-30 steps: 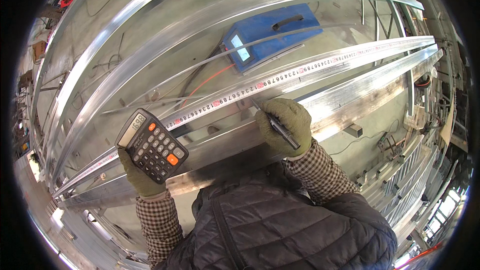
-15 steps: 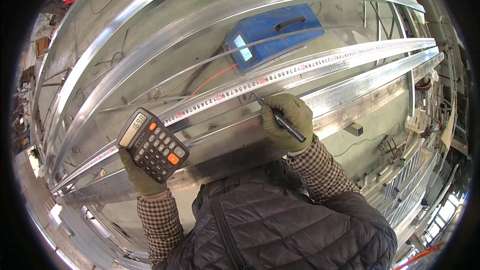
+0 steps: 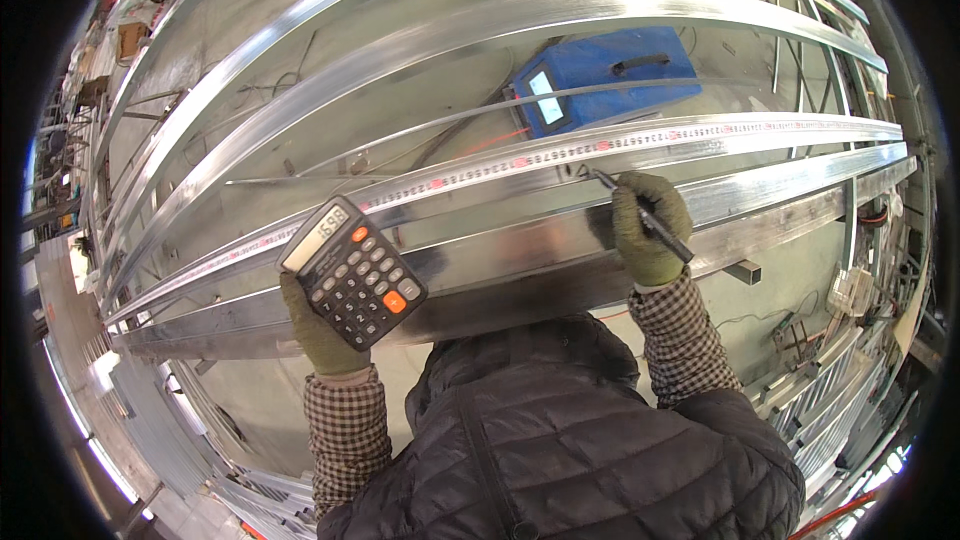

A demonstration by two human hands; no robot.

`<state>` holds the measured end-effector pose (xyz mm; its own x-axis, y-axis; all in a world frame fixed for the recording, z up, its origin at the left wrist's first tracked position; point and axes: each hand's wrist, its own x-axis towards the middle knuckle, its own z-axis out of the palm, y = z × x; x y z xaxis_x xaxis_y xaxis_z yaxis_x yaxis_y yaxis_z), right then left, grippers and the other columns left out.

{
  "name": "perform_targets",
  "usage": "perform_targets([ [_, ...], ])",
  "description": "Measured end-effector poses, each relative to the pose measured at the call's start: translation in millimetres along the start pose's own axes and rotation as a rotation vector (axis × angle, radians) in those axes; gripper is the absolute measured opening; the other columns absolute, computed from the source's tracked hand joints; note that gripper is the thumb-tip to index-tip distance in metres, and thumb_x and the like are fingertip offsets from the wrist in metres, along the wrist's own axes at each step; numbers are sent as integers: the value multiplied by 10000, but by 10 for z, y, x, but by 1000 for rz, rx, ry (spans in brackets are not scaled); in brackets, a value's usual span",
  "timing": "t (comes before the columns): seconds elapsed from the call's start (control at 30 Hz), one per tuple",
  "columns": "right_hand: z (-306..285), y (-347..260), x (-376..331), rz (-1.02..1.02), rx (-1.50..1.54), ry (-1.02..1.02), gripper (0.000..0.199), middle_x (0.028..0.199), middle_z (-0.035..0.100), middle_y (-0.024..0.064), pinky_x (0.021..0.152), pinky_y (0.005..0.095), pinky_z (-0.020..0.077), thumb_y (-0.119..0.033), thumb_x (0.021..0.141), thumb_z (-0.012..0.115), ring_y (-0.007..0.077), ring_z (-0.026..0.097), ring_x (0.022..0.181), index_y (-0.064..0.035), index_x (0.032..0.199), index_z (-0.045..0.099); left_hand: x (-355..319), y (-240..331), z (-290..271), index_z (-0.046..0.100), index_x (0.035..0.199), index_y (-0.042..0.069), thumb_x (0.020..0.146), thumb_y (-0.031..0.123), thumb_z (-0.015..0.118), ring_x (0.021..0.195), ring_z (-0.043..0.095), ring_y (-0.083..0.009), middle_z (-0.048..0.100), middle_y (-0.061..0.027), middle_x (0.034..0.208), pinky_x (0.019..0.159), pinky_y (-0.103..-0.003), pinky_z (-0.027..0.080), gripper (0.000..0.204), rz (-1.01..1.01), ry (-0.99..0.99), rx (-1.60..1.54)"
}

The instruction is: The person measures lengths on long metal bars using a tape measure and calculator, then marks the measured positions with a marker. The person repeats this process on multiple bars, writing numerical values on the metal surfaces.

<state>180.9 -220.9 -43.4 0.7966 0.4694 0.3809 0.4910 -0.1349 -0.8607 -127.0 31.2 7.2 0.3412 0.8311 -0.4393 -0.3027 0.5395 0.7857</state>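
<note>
My left hand (image 3: 322, 330), in a green glove, grips a black calculator (image 3: 352, 275) with grey and orange keys; its display faces up. In my gloved right hand (image 3: 648, 230) is a black marker pen (image 3: 664, 234). The pen's tip sits close to the shiny metal bar (image 3: 520, 194) beneath the tape, near a small dark mark; whether it touches I cannot tell. A white measuring tape (image 3: 480, 169) with red and black markings runs lengthwise along that bar. Nearer to me lies a wider metal tube (image 3: 500, 265), under both hands.
Beyond the tape, a blue machine (image 3: 610, 83) with a lit screen and black handle stands on the floor. Long metal rails (image 3: 420, 35) span the far side. At right lie a short square tube (image 3: 742, 271) and a stack of metal profiles (image 3: 820, 405).
The view has shifted, so the bars and blue machine appear further right and lower. My right hand has moved rightward along the bar with the marker pen. The calculator stays in my left hand.
</note>
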Motion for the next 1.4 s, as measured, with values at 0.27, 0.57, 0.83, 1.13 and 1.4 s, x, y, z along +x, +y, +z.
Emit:
perform_targets([
  [0.27, 360, -285, -464, 70, -61, 43, 206, 1097, 812, 156, 861, 337, 650, -81, 1049, 799, 212, 797, 990, 24, 1219, 749, 7, 288, -345, 659, 1490, 71, 1164, 567, 562, 1109, 815, -245, 782, -132, 1338, 914, -412, 721, 602, -90, -9, -67],
  [0.57, 1082, -892, -917, 59, -9, -41, 216, 1045, 822, 145, 819, 332, 663, -100, 1062, 788, 200, 808, 899, 3, 1238, 719, 136, 616, -740, 645, 1503, 64, 1178, 559, 535, 1141, 807, -248, 784, -119, 1336, 956, -408, 712, 602, -174, -289, -226],
  [0.83, 1232, -960, -735, 52, -139, -26, 210, 967, 805, 137, 709, 314, 644, -105, 1052, 797, 163, 786, 804, -1, 1203, 695, 341, 723, -731, 650, 1488, 37, 1185, 548, 522, 1110, 818, -258, 787, -152, 1324, 927, -424, 724, 608, -170, -292, -144],
  [1.13, 1342, -917, -641, 124, 124, -102, 162, 911, 786, 108, 673, 281, 627, -61, 1064, 770, 123, 751, 760, 14, 1187, 697, 534, 651, -408, 622, 1522, 16, 1185, 581, 496, 1197, 795, -304, 753, -196, 1404, 982, -452, 710, 670, -297, -337, -145],
  [1.4, 1294, -820, -675, 153, -39, -170, 182, 935, 814, 135, 724, 364, 640, -128, 977, 858, 235, 797, 804, -29, 1093, 760, 706, 589, -280, 613, 1537, 21, 1175, 604, 498, 1137, 812, -304, 771, -196, 1354, 955, -460, 716, 696, -361, -177, -66],
])
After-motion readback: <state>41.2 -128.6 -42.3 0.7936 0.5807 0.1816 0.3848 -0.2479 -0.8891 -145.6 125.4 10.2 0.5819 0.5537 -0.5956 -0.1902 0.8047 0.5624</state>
